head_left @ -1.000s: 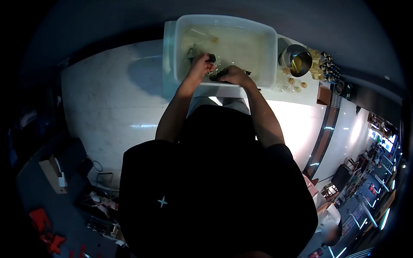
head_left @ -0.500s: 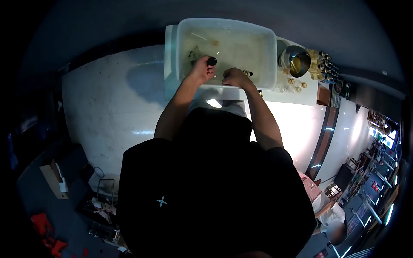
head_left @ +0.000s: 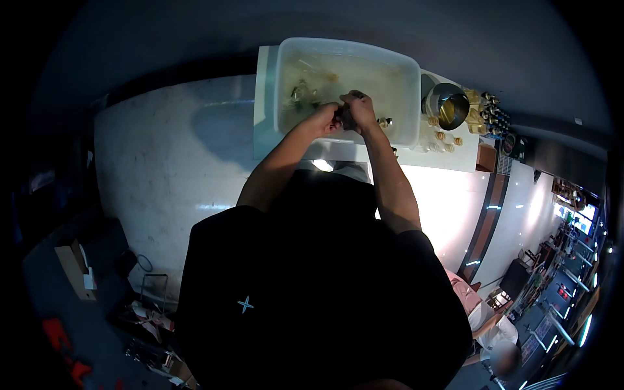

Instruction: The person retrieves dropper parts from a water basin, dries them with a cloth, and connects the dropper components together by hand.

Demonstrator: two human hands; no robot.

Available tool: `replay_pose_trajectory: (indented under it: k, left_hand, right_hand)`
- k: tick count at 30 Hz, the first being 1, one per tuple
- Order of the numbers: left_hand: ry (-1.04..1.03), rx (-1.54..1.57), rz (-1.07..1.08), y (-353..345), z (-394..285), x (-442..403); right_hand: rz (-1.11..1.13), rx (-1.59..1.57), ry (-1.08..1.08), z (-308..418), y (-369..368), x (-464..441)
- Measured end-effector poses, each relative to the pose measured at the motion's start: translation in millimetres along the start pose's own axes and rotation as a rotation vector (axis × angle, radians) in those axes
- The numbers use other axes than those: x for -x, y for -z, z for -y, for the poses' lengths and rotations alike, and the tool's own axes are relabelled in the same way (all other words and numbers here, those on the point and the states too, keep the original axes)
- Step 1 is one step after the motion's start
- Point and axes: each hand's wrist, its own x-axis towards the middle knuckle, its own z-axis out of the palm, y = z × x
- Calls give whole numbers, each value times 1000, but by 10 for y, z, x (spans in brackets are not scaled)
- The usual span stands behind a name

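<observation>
A large translucent tub [head_left: 415,97] of cloudy liquid stands on a white table. My left hand [head_left: 325,119] and my right hand [head_left: 359,110] meet over its near side. Between them is a small dark object [head_left: 346,119], too unclear to name; the fingers of both hands are closed about it. Dark and clear pieces [head_left: 302,92] lie in the liquid at the tub's left. A small dark-and-light item [head_left: 385,122] is just right of my right hand, by the near wall.
Right of the tub stand a metal bowl [head_left: 450,106] with yellowish liquid, small glass jars [head_left: 440,144] and several capped bottles [head_left: 492,114]. A brown box [head_left: 485,158] sits at the table's right end. Another person [head_left: 497,330] is at the lower right.
My left hand has moved right and the dark round-ended object it held upright no longer shows there. My right hand has risen a little, and both hands now meet. The view has shifted slightly.
</observation>
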Motion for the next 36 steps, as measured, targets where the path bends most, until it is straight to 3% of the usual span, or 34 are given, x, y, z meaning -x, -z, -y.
replay_pose_trajectory:
  k: [4, 7, 10, 13, 15, 19, 21, 22, 24, 26, 31, 32, 35, 36]
  left_hand:
    - [-65, 34, 140, 358, 385, -707]
    - [0, -39, 66, 194, 97, -266]
    - [-237, -530, -125, -10, -20, 4]
    - [-762, -1257, -281, 297, 273, -557]
    - [-670, -1371, -368, 79, 132, -235]
    - [-543, -1609, -381, 51, 129, -199]
    - [-426, -1464, -297, 150, 144, -351]
    - [-368, -1388, -258, 190, 131, -422]
    - [-124, -667, -166, 180, 2, -413]
    - [40, -9, -12, 81, -136, -215]
    - [0, 230, 75, -51, -247, 123]
    - [5, 277, 111, 10, -213, 77]
    - [-15, 339, 223, 166, -51, -118]
    - [-27, 347, 260, 198, -19, -154]
  right_hand:
    - [-115, -85, -2, 10, -48, -27]
    - [-304, -116, 6, 35, -2, -22]
    - [-308, 187, -58, -101, 236, -127]
    - [-319, 546, -56, -442, 482, -337]
    - [-327, 749, 8, -584, 581, -374]
    - [-414, 658, -12, -665, 584, -350]
    - [-483, 465, 82, -1228, 839, -813]
    - [-440, 352, 45, -1039, 776, -663]
    - [-349, 128, -30, -357, 514, -106]
    - [-343, 90, 82, -259, 457, -32]
    - [-206, -48, 294, -41, 201, 91]
    - [-151, 20, 332, 1, 147, 191]
    - [-143, 505, 849, -59, 7, 289]
    - [-93, 568, 897, -36, -38, 357]
